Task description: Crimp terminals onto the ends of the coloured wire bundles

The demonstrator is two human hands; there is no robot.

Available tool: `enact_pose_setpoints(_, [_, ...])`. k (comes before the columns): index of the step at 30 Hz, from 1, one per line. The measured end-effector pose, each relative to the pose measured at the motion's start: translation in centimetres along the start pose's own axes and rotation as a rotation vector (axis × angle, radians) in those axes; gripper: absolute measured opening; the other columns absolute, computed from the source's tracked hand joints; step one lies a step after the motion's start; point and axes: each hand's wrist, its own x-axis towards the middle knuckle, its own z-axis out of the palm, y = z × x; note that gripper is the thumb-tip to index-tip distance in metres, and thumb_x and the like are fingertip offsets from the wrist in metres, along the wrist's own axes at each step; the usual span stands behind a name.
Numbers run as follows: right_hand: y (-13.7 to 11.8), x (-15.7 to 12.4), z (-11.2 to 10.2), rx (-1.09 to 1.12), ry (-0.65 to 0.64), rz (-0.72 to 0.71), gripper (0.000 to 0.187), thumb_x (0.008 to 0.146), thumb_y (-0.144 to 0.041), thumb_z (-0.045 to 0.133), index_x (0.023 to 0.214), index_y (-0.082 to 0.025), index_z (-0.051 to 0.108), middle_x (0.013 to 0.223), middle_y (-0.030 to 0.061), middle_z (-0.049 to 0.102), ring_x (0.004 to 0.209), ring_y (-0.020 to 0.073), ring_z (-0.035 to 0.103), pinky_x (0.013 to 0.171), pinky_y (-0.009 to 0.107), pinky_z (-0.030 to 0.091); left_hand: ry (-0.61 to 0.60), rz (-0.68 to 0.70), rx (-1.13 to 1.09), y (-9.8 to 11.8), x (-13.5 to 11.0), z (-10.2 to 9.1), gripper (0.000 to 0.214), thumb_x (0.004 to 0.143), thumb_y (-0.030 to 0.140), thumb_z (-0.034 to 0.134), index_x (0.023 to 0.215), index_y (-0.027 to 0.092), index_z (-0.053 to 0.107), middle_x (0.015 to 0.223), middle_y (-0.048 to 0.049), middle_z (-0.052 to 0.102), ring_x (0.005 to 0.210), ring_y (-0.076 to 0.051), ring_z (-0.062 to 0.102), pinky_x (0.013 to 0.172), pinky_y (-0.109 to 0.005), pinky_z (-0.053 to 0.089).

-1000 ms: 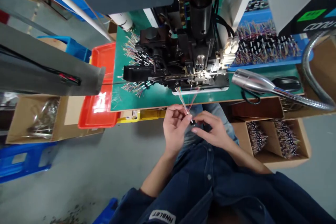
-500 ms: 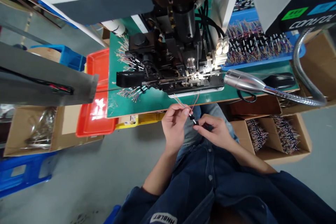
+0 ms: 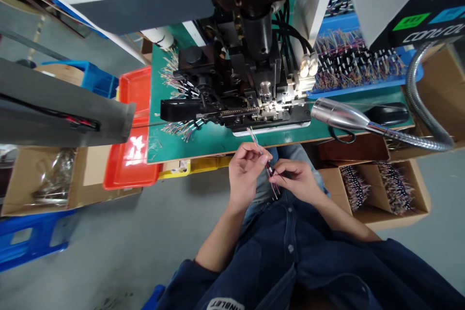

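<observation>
Grasped in the left hand [image 3: 245, 174]: a thin multicoloured wire bundle [image 3: 256, 141], pinched between thumb and fingers [image 3: 262, 156], upper ends angled toward the machine without touching it. Just beside, the right hand [image 3: 297, 180], with fingers [image 3: 284, 168] curled closed on the lower part of the same bundle, next to small black connector housings [image 3: 269, 170]; exact contact partly hidden. Bundle location: between both hands, above the lap in blue jeans [image 3: 290, 155]. Ahead, a green surface [image 3: 214, 143] carrying a black crimping press [image 3: 240, 92]. Right of the press, a blue tray [image 3: 363, 88] of wire bundles with black terminals, and a chrome gooseneck lamp [image 3: 341, 112] lying across that side. Lower right, a divided cardboard box [image 3: 378, 218] holding further bundles. Left of the surface, an orange-red tray [image 3: 131, 174].
</observation>
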Motion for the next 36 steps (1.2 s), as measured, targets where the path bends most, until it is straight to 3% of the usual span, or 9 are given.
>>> enact_pose_setpoints(6, [-0.4, -0.3, -0.2, -0.181, 0.106, -0.168, 0.026, 0.100, -0.044, 0.094, 0.089, -0.023, 0.085, 0.084, 0.0041, 0.079, 0.074, 0.0189, 0.068, 0.069, 0.035, 0.052, 0.011, -0.016, 0.093, -0.6, -0.2, -0.9, 0.030, 0.090, 0.042, 0.101, 0.090, 0.022, 0.079, 0.088, -0.0052, 0.086, 0.083, -0.020, 0.085, 0.081, -0.033, 0.068])
enact_pose_setpoints(10, [-1.9, 0.7, -2.7, -0.192, -0.072, -0.125, 0.023, 0.102, -0.045, 0.090, 0.108, -0.024, 0.089, 0.097, 0.0067, 0.085, 0.079, 0.0203, 0.072, 0.074, 0.036, 0.057, 0.034, 0.002, 0.140, -0.5, 0.0, -1.5, 0.026, 0.090, 0.039, 0.101, 0.090, 0.023, 0.081, 0.085, -0.0038, 0.086, 0.078, -0.019, 0.084, 0.076, -0.031, 0.068])
enact_pose_setpoints(13, [-3.6, 2.0, -3.7, -0.152, 0.035, -0.068, 0.025, 0.107, -0.047, 0.084, 0.115, -0.023, 0.090, 0.100, 0.0071, 0.085, 0.085, 0.0207, 0.073, 0.075, 0.036, 0.055, -0.009, 0.049, 0.163, -0.1, 0.4, -1.6, 0.024, 0.090, 0.036, 0.102, 0.088, 0.023, 0.082, 0.083, -0.0022, 0.083, 0.077, -0.017, 0.081, 0.076, -0.030, 0.065])
enact_pose_setpoints(15, [-4.7, 2.9, -3.3, -0.134, 0.095, -0.096, 0.023, 0.105, -0.046, 0.087, 0.110, -0.024, 0.089, 0.095, 0.0051, 0.081, 0.084, 0.0198, 0.070, 0.072, 0.034, 0.051, -0.058, 0.074, 0.185, 0.2, 0.6, -1.3, 0.022, 0.089, 0.035, 0.102, 0.086, 0.024, 0.083, 0.081, -0.0014, 0.080, 0.077, -0.016, 0.078, 0.077, -0.029, 0.063])
enact_pose_setpoints(19, [-6.1, 4.1, -1.7, -0.130, 0.023, -0.168, 0.016, 0.101, -0.039, 0.091, 0.097, -0.025, 0.086, 0.089, 0.0014, 0.074, 0.076, 0.0166, 0.060, 0.065, 0.033, 0.042, -0.141, 0.087, 0.268, 0.8, 0.4, -0.8, 0.020, 0.091, 0.034, 0.100, 0.086, 0.025, 0.084, 0.080, -0.0009, 0.078, 0.075, -0.016, 0.072, 0.077, -0.030, 0.060])
enact_pose_setpoints(25, [-6.1, 4.0, -1.4, -0.144, 0.041, -0.184, 0.021, 0.100, -0.038, 0.091, 0.090, -0.024, 0.081, 0.086, 0.0006, 0.072, 0.072, 0.0159, 0.056, 0.061, 0.034, 0.038, -0.156, 0.076, 0.253, 1.0, 0.1, -0.6, 0.022, 0.090, 0.040, 0.101, 0.088, 0.025, 0.085, 0.088, -0.0042, 0.083, 0.081, -0.019, 0.076, 0.082, -0.033, 0.062])
enact_pose_setpoints(29, [-5.7, 4.2, -1.2, -0.167, 0.097, -0.253, 0.016, 0.104, -0.036, 0.086, 0.093, -0.025, 0.082, 0.086, 0.0020, 0.073, 0.075, 0.0179, 0.060, 0.064, 0.036, 0.044, -0.154, 0.019, 0.263, 0.4, 0.1, -0.5, 0.026, 0.090, 0.042, 0.100, 0.087, 0.024, 0.083, 0.083, -0.0022, 0.080, 0.078, -0.017, 0.074, 0.079, -0.032, 0.061])
enact_pose_setpoints(32, [-6.1, 4.7, -1.4, -0.153, 0.220, -0.308, 0.013, 0.106, -0.036, 0.085, 0.098, -0.027, 0.087, 0.091, 0.0043, 0.079, 0.082, 0.0208, 0.067, 0.071, 0.038, 0.052, -0.163, -0.001, 0.206, -0.2, 0.0, -0.6, 0.024, 0.094, 0.040, 0.097, 0.091, 0.023, 0.080, 0.083, -0.0021, 0.079, 0.080, -0.019, 0.077, 0.082, -0.033, 0.061])
enact_pose_setpoints(36, [-6.4, 4.9, -1.8, -0.116, 0.253, -0.261, 0.012, 0.108, -0.037, 0.085, 0.107, -0.029, 0.093, 0.096, 0.0047, 0.084, 0.087, 0.0212, 0.072, 0.080, 0.039, 0.057, -0.137, 0.001, 0.090, -0.1, 0.0, -0.6, 0.025, 0.099, 0.038, 0.093, 0.090, 0.023, 0.075, 0.080, -0.0019, 0.078, 0.082, -0.021, 0.080, 0.085, -0.036, 0.063])
